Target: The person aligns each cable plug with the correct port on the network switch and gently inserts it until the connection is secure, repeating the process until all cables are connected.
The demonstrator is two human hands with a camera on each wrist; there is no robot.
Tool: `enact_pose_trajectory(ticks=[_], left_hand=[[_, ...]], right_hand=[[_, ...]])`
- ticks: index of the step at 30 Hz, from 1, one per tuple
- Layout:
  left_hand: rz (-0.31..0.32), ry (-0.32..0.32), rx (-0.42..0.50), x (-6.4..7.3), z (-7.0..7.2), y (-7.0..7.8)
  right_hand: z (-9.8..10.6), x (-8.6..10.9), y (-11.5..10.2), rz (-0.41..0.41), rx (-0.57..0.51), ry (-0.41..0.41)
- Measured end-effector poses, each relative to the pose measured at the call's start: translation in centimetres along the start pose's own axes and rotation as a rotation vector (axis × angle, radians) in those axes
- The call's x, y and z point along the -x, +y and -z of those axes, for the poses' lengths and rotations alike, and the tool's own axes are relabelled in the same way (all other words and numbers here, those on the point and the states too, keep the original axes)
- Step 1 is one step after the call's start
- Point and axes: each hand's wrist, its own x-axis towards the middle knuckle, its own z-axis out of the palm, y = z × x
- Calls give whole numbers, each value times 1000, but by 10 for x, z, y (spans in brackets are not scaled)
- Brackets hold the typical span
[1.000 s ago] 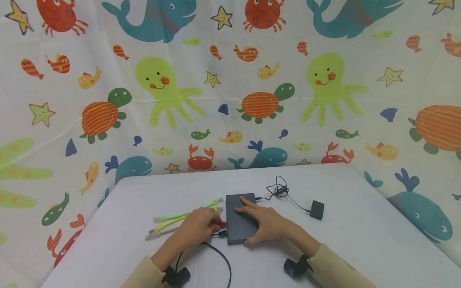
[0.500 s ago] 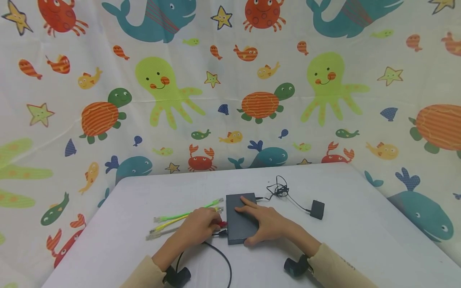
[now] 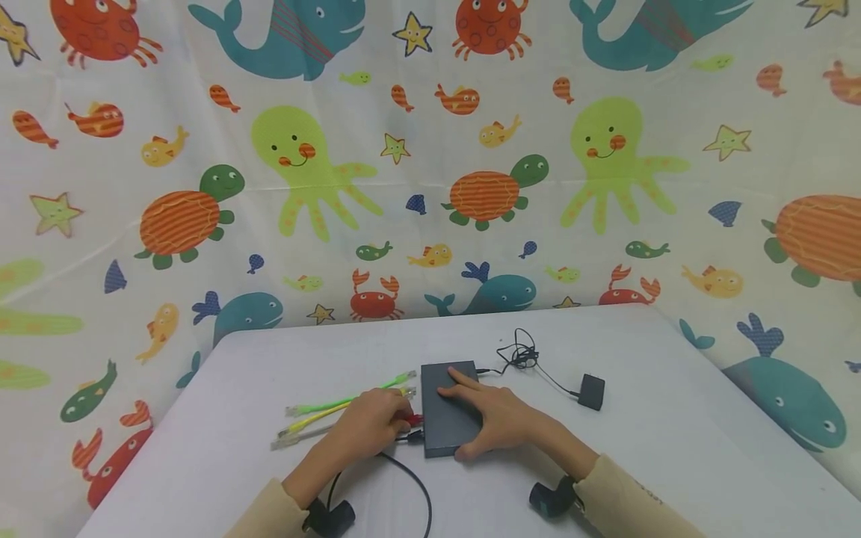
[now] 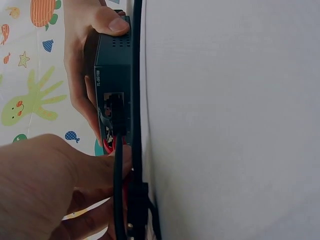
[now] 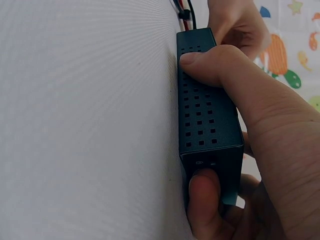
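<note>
A dark flat network switch [image 3: 444, 430] lies on the white table, its port side facing left. My right hand [image 3: 501, 415] grips it, fingers spread over the top; the right wrist view shows the thumb [image 5: 205, 62] on the vented side and a finger [image 5: 204, 197] against the end. At the port side, my left hand [image 3: 370, 422] pinches a red network cable [image 3: 415, 420], its plug right at a port and partly hidden by the fingers. Beside it, a black network cable [image 4: 118, 115] sits plugged into the switch and hangs toward the near side.
Green [image 3: 323, 406], yellow [image 3: 296, 427] and grey network cables [image 3: 285, 439] lie left of the switch. A thin power cord [image 3: 523, 357] runs from the switch's far right to a black power adapter [image 3: 592, 392]. A sea-animal curtain [image 3: 430, 284] hangs behind the table.
Both hands, the switch and the cables stay as they were. Only the left part of the curtain has shifted slightly leftward.
</note>
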Motion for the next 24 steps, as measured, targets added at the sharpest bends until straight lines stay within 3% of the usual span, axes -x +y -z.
enact_pose_trajectory(ticks=[24], left_hand=[[-15,20,8,2,-1,-2]], right_hand=[[0,0,-1,0,-3,-2]])
